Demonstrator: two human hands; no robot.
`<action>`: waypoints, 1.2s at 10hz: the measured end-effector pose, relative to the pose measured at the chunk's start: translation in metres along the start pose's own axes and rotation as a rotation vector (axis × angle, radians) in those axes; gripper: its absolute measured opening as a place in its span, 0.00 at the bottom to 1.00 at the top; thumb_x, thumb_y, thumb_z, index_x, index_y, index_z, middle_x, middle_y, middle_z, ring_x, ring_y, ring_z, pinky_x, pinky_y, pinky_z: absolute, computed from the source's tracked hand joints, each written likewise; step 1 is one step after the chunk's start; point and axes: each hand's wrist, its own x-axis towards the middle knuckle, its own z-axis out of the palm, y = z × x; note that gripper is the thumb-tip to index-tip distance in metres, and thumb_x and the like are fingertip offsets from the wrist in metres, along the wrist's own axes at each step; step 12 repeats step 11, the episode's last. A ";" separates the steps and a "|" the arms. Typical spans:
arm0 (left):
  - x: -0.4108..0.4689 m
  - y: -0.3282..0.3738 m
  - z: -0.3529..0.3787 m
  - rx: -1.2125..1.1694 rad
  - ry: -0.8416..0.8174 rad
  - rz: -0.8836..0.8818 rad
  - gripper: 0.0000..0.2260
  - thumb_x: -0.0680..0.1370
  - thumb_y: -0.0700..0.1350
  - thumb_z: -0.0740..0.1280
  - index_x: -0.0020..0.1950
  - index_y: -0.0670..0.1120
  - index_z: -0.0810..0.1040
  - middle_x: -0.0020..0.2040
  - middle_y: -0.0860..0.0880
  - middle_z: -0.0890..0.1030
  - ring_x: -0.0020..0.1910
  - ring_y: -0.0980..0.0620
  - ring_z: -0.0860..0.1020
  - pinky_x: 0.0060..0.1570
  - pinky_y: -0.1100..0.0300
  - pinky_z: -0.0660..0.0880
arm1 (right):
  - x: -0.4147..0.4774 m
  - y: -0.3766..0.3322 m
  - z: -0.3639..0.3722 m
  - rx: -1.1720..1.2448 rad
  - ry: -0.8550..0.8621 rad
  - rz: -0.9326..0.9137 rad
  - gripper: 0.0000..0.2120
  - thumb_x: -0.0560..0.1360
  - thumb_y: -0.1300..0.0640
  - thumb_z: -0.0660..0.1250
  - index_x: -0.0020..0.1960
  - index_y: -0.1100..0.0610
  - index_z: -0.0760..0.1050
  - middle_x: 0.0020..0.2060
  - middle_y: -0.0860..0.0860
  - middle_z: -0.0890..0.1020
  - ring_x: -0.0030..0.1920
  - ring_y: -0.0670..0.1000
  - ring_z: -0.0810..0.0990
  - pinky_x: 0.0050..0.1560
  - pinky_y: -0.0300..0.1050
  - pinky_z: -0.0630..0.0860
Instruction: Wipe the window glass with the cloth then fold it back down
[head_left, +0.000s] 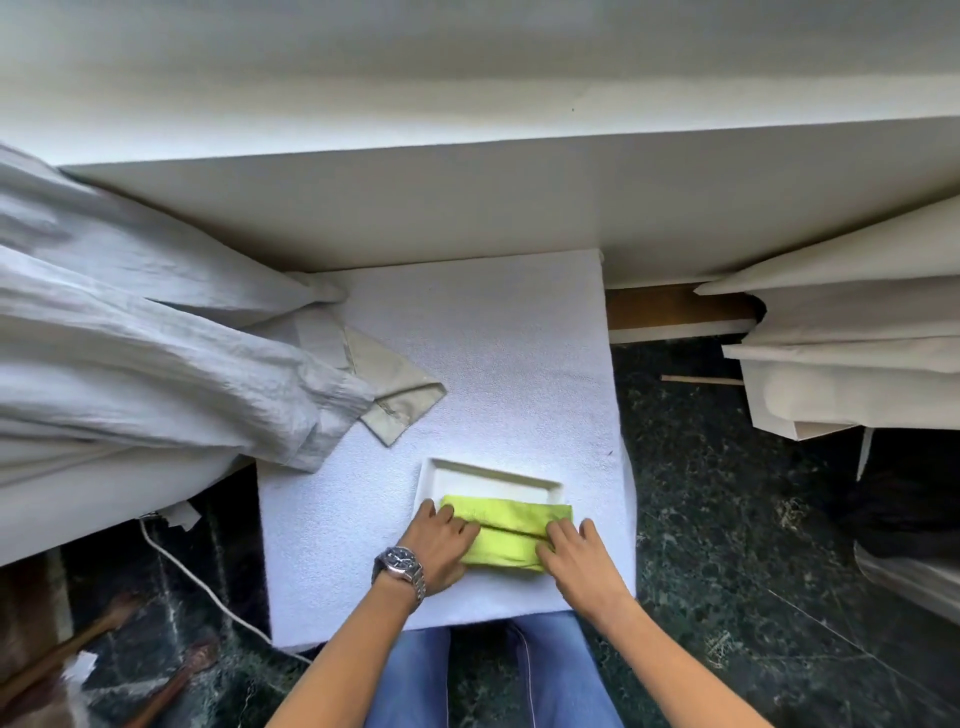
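Observation:
A lime-green cloth (506, 530) lies folded into a narrow band, partly on a shallow white tray (483, 480) and partly on the white towel-covered stand (483, 364). My left hand (441, 545), with a steel wristwatch, presses flat on the cloth's left end. On the cloth's right end rests my right hand (576, 551), fingers spread over the fold. The window glass is not in view; only a white sill and wall (467, 156) fill the top.
Grey curtain fabric (156, 338) spills onto the stand from the left, its beige corner (395, 384) lying on the towel. Cream curtain folds (857, 338) hang at the right. Dark green marble floor (727, 519) surrounds the stand; a white cable (208, 587) runs at lower left.

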 end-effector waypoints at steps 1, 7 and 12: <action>-0.005 0.004 0.012 -0.071 -0.095 0.090 0.21 0.79 0.58 0.61 0.63 0.44 0.69 0.56 0.40 0.81 0.58 0.40 0.77 0.60 0.46 0.69 | -0.001 -0.004 0.018 -0.017 -0.215 -0.111 0.13 0.76 0.57 0.65 0.59 0.58 0.79 0.58 0.59 0.77 0.62 0.61 0.74 0.62 0.58 0.71; 0.027 0.022 0.021 -0.263 -0.014 -0.285 0.19 0.78 0.47 0.65 0.67 0.44 0.68 0.67 0.43 0.72 0.68 0.40 0.67 0.63 0.45 0.67 | 0.020 -0.008 0.017 0.914 0.026 0.753 0.20 0.78 0.49 0.69 0.63 0.58 0.67 0.49 0.56 0.83 0.50 0.59 0.82 0.47 0.51 0.76; -0.015 -0.025 -0.014 -0.677 0.123 -0.406 0.29 0.77 0.45 0.70 0.75 0.45 0.64 0.72 0.43 0.72 0.70 0.44 0.72 0.69 0.51 0.72 | 0.045 0.006 -0.044 0.684 -0.183 0.529 0.19 0.79 0.58 0.64 0.68 0.60 0.65 0.61 0.60 0.78 0.60 0.61 0.79 0.56 0.52 0.76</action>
